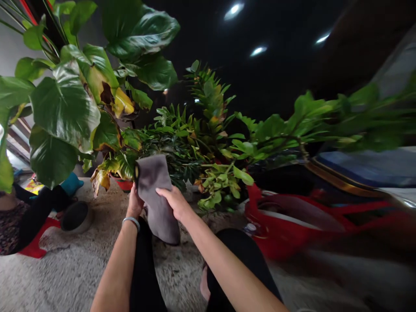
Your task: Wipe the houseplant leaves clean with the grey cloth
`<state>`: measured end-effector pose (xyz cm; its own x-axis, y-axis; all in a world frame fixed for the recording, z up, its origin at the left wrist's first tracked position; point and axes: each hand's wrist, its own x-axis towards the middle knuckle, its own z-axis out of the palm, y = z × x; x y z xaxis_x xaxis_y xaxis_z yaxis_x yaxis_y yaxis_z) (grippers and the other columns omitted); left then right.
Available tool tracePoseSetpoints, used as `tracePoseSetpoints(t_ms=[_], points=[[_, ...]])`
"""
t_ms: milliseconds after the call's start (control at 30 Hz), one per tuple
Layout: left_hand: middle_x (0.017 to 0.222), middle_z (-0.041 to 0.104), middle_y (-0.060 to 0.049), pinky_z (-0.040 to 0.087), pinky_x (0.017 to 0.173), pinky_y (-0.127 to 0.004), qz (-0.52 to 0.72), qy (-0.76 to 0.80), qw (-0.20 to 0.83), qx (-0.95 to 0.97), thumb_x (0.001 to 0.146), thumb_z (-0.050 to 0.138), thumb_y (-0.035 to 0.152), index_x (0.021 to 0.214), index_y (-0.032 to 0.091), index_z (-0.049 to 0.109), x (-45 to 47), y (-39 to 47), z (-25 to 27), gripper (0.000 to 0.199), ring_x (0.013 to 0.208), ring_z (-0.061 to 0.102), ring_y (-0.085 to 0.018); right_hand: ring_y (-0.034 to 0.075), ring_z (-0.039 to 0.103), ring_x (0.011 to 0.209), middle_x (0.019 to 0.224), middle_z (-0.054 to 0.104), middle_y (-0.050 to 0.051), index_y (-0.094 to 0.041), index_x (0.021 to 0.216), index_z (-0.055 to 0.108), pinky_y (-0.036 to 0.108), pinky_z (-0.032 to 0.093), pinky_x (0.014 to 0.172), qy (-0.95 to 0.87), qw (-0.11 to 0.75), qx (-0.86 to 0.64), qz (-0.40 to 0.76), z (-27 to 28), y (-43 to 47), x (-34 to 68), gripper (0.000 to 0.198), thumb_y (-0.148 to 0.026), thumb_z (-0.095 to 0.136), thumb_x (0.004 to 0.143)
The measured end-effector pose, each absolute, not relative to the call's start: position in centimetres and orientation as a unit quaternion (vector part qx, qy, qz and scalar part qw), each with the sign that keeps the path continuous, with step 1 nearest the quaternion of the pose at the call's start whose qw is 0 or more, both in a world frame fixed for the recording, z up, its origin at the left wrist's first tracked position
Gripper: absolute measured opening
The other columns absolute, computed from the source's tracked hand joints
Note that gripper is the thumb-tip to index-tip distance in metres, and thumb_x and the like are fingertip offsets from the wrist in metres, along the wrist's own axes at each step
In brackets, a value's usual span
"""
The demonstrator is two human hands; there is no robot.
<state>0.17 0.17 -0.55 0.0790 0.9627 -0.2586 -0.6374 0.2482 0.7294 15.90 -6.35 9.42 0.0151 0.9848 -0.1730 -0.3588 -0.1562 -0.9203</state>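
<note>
A grey cloth (pixel 159 203) hangs in front of me, its lower end drooping toward the floor. My right hand (pixel 177 203) grips the cloth from the right, with the thumb lying over its front and the other fingers hidden behind. At the cloth's left edge, my left hand (pixel 135 203) is closed on it; part of those fingers is covered by the fabric. A pale bracelet circles my left wrist. Close behind the cloth are dense green leaves (pixel 182 143), and a dark-edged yellowish patch shows at its upper left edge.
Large-leaved plants (pixel 66 102) with some yellowed, browned leaves rise at left. A red basket-like container (pixel 276 242), blurred, stands at right beside a blue-topped object (pixel 367 167). At far left, another person sits on a red stool (pixel 40 240) near a round dark-topped pot (pixel 76 219).
</note>
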Motion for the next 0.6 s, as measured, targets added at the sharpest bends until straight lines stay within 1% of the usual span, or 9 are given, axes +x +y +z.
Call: tracePoseSetpoints(t_ms=[100,200,267,333,400,433,500,600], points=[[0.103,0.072,-0.015,0.055,0.084,-0.038,0.565,0.355,0.700,0.253,0.095,0.042,0.059,0.122,0.011,0.067,-0.4,1.7,-0.7,0.060,0.096,0.068,-0.026,0.027,0.069,0.067,0.066,0.075,0.005,-0.021,0.070,0.072,0.038,0.053,0.067,-0.269,0.517,-0.521,0.624,5.5,-9.3,16.9,0.023,-0.036,0.079,0.054],[0.102,0.070,-0.015,0.055,0.075,-0.035,0.559,0.355,0.703,0.261,0.093,0.046,0.061,0.120,0.012,0.068,-1.1,2.2,-1.3,0.060,0.088,0.066,-0.023,0.027,0.069,0.063,0.065,0.074,0.006,-0.020,0.072,0.072,0.038,0.053,0.063,-0.255,0.506,-0.500,0.655,5.3,-12.1,18.5,0.028,-0.041,0.082,0.056],[0.102,0.069,-0.015,0.054,0.074,-0.034,0.559,0.350,0.704,0.262,0.093,0.046,0.061,0.119,0.011,0.068,-1.3,2.1,-1.5,0.060,0.086,0.064,-0.023,0.026,0.068,0.061,0.066,0.074,0.006,-0.019,0.077,0.072,0.037,0.053,0.061,-0.266,0.550,-0.466,0.640,7.2,-11.8,19.8,0.035,-0.043,0.084,0.054],[0.102,0.069,-0.015,0.054,0.074,-0.035,0.560,0.350,0.704,0.262,0.094,0.044,0.061,0.117,0.010,0.068,-1.1,1.9,-1.5,0.060,0.085,0.063,-0.022,0.026,0.070,0.066,0.071,0.076,0.005,-0.018,0.082,0.072,0.036,0.055,0.064,-0.262,0.627,-0.434,0.591,9.7,-9.6,20.8,0.039,-0.041,0.084,0.053],[0.100,0.068,-0.014,0.054,0.075,-0.035,0.561,0.349,0.704,0.260,0.095,0.043,0.059,0.115,0.010,0.068,-0.8,1.7,-1.3,0.059,0.085,0.063,-0.022,0.027,0.071,0.073,0.073,0.077,0.004,-0.020,0.083,0.071,0.038,0.057,0.070,-0.225,0.686,-0.415,0.553,11.2,-6.7,21.5,0.038,-0.038,0.082,0.051],[0.098,0.068,-0.014,0.054,0.075,-0.035,0.561,0.350,0.704,0.260,0.095,0.042,0.059,0.114,0.010,0.069,-0.7,1.7,-1.2,0.058,0.085,0.063,-0.022,0.028,0.072,0.076,0.072,0.076,0.003,-0.022,0.081,0.070,0.039,0.058,0.072,-0.200,0.695,-0.416,0.551,11.4,-5.5,21.6,0.035,-0.036,0.081,0.051],[0.094,0.067,-0.012,0.053,0.075,-0.035,0.560,0.350,0.705,0.260,0.095,0.043,0.058,0.112,0.011,0.069,-0.5,1.6,-1.0,0.057,0.084,0.063,-0.022,0.030,0.072,0.076,0.067,0.075,0.003,-0.024,0.075,0.068,0.041,0.059,0.071,-0.152,0.671,-0.440,0.577,10.3,-4.3,21.4,0.027,-0.034,0.078,0.052],[0.094,0.067,-0.012,0.051,0.075,-0.033,0.557,0.354,0.702,0.268,0.094,0.046,0.059,0.113,0.012,0.070,-0.5,1.7,-1.0,0.056,0.084,0.062,-0.022,0.032,0.072,0.072,0.061,0.073,0.006,-0.026,0.068,0.067,0.044,0.058,0.068,-0.116,0.579,-0.481,0.648,6.4,-6.6,20.0,0.018,-0.037,0.076,0.057]])
